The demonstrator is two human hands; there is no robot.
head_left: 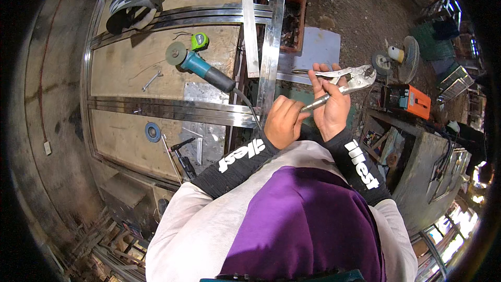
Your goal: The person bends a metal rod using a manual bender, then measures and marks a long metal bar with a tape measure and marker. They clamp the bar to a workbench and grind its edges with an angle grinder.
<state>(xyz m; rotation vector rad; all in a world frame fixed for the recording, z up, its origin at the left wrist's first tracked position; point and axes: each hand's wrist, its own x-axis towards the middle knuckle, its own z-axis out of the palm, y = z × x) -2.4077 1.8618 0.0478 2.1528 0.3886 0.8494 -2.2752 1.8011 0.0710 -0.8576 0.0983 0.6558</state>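
Silver locking pliers (pixel 359 80) are held in front of my body, jaws pointing right. My right hand (pixel 332 108) has its palm turned up under the pliers, with its fingers wrapped between and around the two handles. The fingers of my left hand (pixel 283 122) pinch the end of the lower handle, where the screw end sits mostly covered by them. To the left, a teal angle grinder (pixel 204 71) with a round disc lies on the bench board. Its cord runs toward my left hand.
A shiny metal frame (pixel 270 57) lies across the boards. A green tape measure (pixel 199 41), a wrench (pixel 152 80), a blue disc (pixel 153 132) and a welding helmet (pixel 134 8) rest at left. An orange machine (pixel 410 100) and a fan (pixel 410 58) stand right.
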